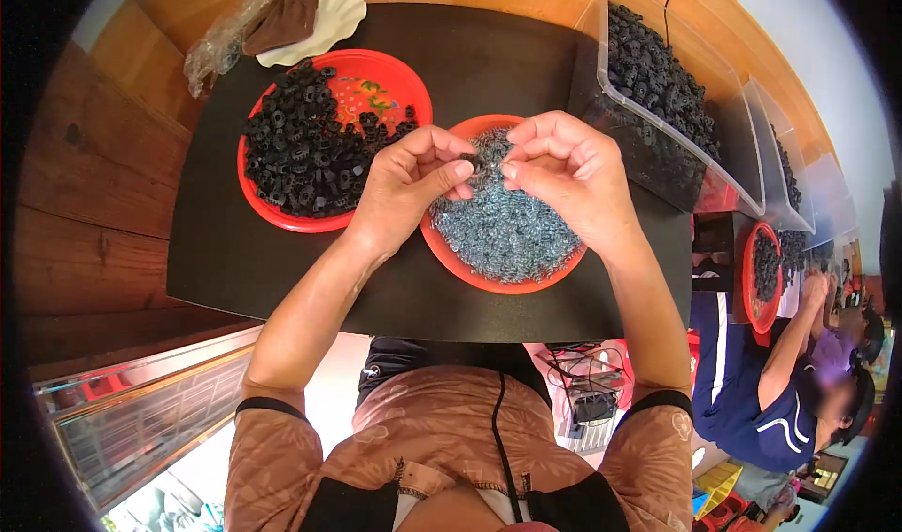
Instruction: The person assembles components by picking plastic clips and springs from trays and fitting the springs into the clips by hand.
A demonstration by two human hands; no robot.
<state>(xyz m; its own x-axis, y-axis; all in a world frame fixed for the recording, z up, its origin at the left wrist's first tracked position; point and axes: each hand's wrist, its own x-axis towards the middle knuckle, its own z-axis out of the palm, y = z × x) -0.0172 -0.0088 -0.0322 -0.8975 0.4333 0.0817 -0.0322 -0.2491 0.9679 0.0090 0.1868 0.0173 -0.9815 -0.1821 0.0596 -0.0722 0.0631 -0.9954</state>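
Note:
My left hand [413, 175] is closed in a pinch on a small black plastic part [473, 162]. Facing it, my right hand [573, 168] has thumb and fingers drawn together; whatever sits between their tips is too small to make out. Both hands hover over an orange-red bowl [512, 286] heaped with small, shiny metal springs [503, 227]. Left of it, a larger red plate [399, 81] with a printed pattern carries a pile of black plastic parts [305, 152], like the one in my left hand.
Both dishes stand on a dark table [507, 44]. A clear bin [648, 100] of black parts is at the right, with more bins beyond. A brown and cream cloth item [315, 25] and clear plastic wrap [225, 39] lie far left. Another person [770, 400] works at the right near a red dish [759, 278].

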